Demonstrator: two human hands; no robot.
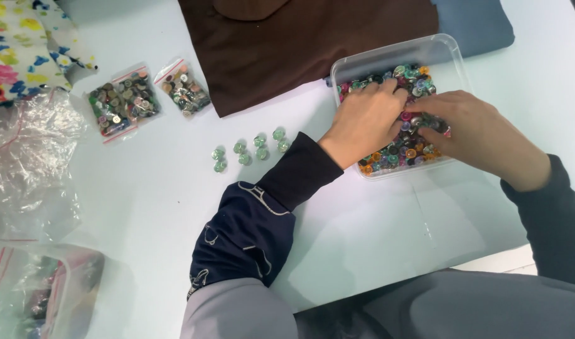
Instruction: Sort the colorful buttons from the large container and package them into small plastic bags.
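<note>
Pale blue desk (143, 207), seen from my seat. Nearest: clear plastic bags (30, 188) at the left edge. Next: eight green buttons (250, 150) in two loose rows. Then one clear tub (454, 50) of mixed buttons (403, 154); my left hand (363, 122) and right hand (469, 129) are in it, fingers curled, whether pinching anything I cannot tell. Risk, as I judge it: a nudge tips the tub. Farther: two bagged button lots (124, 100), brown cloth (300, 44), blue cloth (479, 25), floral cloth (24, 44).

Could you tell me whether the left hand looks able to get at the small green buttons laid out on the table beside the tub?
Probably yes. The left hand is in the clear tub of mixed buttons, and the green buttons lie just to its left on bare white table, with nothing between them.
</note>
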